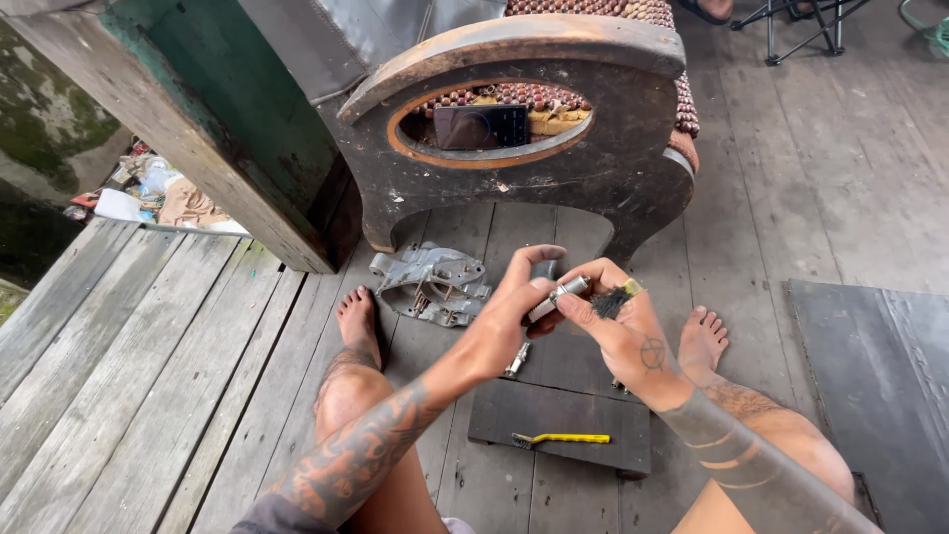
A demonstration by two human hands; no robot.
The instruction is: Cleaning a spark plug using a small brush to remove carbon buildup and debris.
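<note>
Lowest in the frame, just below centre, a yellow-handled brush (560, 438) lies on a dark board (593, 420) set on the grey plank floor (148, 396), between the person's bare legs. Above it, at the middle of the frame, the left hand (509, 316) pinches a small silvery cylindrical part (556, 296) between thumb and fingers, its upper end sticking out toward the right hand (628, 331). The right hand is closed around a small dark-bristled brush (610, 302) with a brass-coloured ferrule, and its fingertips (568, 305) touch the part from the right, so the part sits between both sets of fingers. Just under the left hand a small metal piece (515, 362) lies on the planks. Further up, left of centre, a grey cast metal housing (432, 285) rests on the floor before a worn wooden chair (524, 148).
</note>
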